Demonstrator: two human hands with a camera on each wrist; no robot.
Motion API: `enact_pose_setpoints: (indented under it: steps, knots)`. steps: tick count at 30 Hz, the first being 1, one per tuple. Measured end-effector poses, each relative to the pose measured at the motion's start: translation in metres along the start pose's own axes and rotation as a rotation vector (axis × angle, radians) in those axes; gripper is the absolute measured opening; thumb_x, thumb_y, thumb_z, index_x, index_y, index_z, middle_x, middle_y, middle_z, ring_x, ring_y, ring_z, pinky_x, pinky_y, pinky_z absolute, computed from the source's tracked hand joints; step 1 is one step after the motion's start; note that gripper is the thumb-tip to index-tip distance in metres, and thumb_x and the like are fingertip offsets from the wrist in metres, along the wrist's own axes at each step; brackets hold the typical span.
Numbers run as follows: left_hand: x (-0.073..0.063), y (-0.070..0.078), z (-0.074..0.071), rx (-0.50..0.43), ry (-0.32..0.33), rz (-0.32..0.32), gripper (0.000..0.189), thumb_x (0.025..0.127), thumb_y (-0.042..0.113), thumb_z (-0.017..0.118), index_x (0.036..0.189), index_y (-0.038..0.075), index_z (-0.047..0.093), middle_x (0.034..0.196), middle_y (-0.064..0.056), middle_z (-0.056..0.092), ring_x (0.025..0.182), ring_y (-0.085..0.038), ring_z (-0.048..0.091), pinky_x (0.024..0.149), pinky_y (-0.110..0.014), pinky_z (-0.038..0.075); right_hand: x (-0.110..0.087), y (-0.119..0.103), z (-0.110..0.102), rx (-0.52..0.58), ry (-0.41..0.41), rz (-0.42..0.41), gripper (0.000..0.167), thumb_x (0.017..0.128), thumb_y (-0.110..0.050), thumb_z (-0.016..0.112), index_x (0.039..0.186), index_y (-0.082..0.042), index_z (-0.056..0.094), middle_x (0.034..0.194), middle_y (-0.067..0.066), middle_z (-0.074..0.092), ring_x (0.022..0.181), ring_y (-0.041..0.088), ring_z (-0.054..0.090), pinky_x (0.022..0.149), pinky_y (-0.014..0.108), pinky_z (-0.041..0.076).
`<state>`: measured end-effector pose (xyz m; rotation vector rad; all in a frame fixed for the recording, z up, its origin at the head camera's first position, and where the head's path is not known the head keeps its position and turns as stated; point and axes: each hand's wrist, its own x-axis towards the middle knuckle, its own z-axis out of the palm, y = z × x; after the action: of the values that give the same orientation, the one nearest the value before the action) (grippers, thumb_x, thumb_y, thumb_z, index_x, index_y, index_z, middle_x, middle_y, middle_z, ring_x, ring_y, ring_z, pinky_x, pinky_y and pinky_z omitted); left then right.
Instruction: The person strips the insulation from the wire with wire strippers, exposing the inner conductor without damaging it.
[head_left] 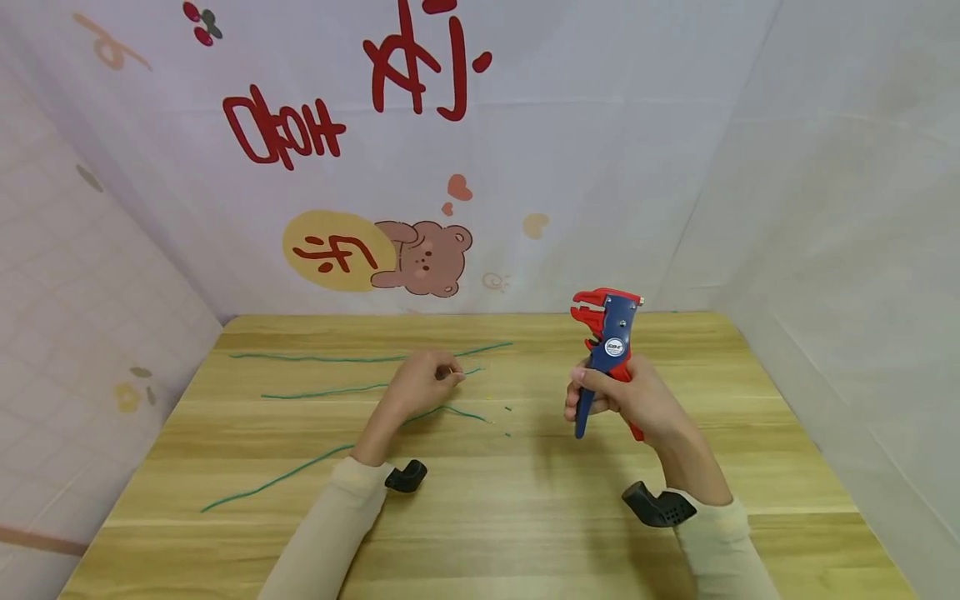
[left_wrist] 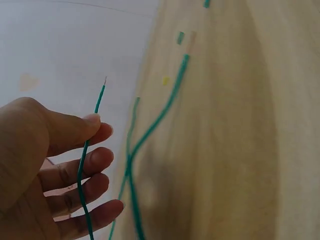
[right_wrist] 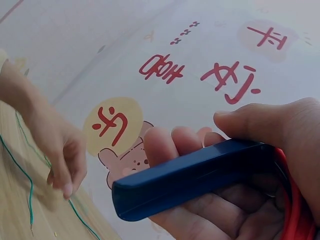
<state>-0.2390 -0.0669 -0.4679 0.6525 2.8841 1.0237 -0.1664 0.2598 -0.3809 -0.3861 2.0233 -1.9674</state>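
The left grip [head_left: 420, 385] pinches the middle wire [left_wrist: 80, 175] between thumb and index finger; the other three fingers are curled loosely behind it. A stripped metal tip projects beyond the thumb, while the far part of the wire lies along the worktop [head_left: 480, 517] to the left. The right grip [head_left: 643, 398] is clenched round the handles of a blue and red stripper [head_left: 618, 321], thumb on the blue handle; the tool stands nearly upright, head uppermost, its red jaws apart, well to the right of the wire's tip. Two more green wires are noted: the far wire [head_left: 322, 359], behind the left grip, and the near wire [left_wrist: 135, 202], in front, with a stripped end. Two green offcuts [head_left: 508, 408] and a yellow scrap [left_wrist: 166, 81] lie between the grips. A bear print [head_left: 435, 258] marks the white backdrop [head_left: 600, 167].
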Motion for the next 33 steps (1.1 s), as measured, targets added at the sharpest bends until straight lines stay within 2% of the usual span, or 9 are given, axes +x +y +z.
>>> enact_pose_setpoints:
  steps: [4, 7, 16, 18, 22, 28, 33]
  knots:
    - [0.004, -0.008, 0.011, 0.044, -0.047, -0.007, 0.009, 0.097, 0.019, 0.071, 0.094, 0.016, 0.079, 0.088, 0.003, 0.067, 0.083, -0.012, 0.058, 0.079, -0.034, 0.05, -0.001, 0.0, 0.001, 0.001, -0.001, 0.003, 0.027, 0.102, -0.018, 0.064, 0.109, 0.007, 0.056, 0.084, 0.01, 0.073, 0.077, 0.035, 0.077, 0.08, 0.048, 0.062]
    - [0.004, -0.008, 0.014, 0.055, -0.084, -0.024, 0.008, 0.096, 0.02, 0.072, 0.092, 0.017, 0.078, 0.089, 0.003, 0.067, 0.087, -0.013, 0.058, 0.082, -0.035, 0.05, -0.001, 0.001, 0.002, 0.004, -0.004, 0.002, 0.025, 0.103, -0.017, 0.064, 0.109, 0.006, 0.056, 0.084, 0.01, 0.073, 0.077, 0.035, 0.077, 0.08, 0.048, 0.062]
    - [0.01, -0.001, 0.006, 0.015, -0.132, -0.042, 0.01, 0.099, 0.021, 0.068, 0.097, 0.017, 0.077, 0.093, 0.004, 0.069, 0.087, -0.013, 0.061, 0.083, -0.036, 0.052, -0.005, -0.002, -0.002, -0.021, 0.013, 0.004, 0.025, 0.103, -0.017, 0.063, 0.11, 0.005, 0.054, 0.084, 0.009, 0.074, 0.077, 0.035, 0.077, 0.08, 0.046, 0.062]
    - [0.012, -0.001, 0.004, -0.004, -0.136, -0.063, 0.013, 0.101, 0.023, 0.066, 0.099, 0.017, 0.077, 0.094, 0.004, 0.069, 0.087, -0.013, 0.061, 0.082, -0.036, 0.051, -0.005, -0.002, -0.002, -0.023, 0.019, 0.01, 0.025, 0.103, -0.017, 0.063, 0.111, 0.005, 0.054, 0.084, 0.009, 0.074, 0.077, 0.035, 0.078, 0.08, 0.045, 0.062]
    - [0.019, -0.002, 0.001, -0.035, -0.118, -0.086, 0.015, 0.103, 0.023, 0.063, 0.102, 0.015, 0.076, 0.095, 0.003, 0.068, 0.087, -0.016, 0.06, 0.08, -0.036, 0.051, -0.004, -0.002, -0.002, -0.027, 0.014, 0.015, 0.029, 0.103, -0.018, 0.063, 0.111, 0.008, 0.053, 0.085, 0.01, 0.074, 0.078, 0.035, 0.078, 0.08, 0.046, 0.062]
    - [0.037, -0.005, 0.002, 0.004, -0.073, 0.001, 0.014, 0.1, 0.017, 0.065, 0.104, 0.01, 0.077, 0.105, -0.006, 0.07, 0.105, -0.024, 0.061, 0.087, -0.04, 0.051, -0.004, 0.001, -0.002, -0.026, 0.004, 0.013, 0.024, 0.103, -0.018, 0.063, 0.109, 0.004, 0.056, 0.085, 0.01, 0.074, 0.078, 0.035, 0.078, 0.079, 0.046, 0.062]
    - [0.05, -0.008, 0.007, 0.015, -0.054, -0.013, 0.016, 0.1, 0.017, 0.065, 0.108, 0.01, 0.076, 0.108, -0.008, 0.067, 0.112, -0.028, 0.054, 0.089, -0.042, 0.049, -0.003, 0.002, -0.002, -0.013, -0.009, 0.003, 0.031, 0.103, -0.017, 0.062, 0.112, 0.011, 0.052, 0.085, 0.01, 0.074, 0.078, 0.034, 0.078, 0.08, 0.046, 0.062]
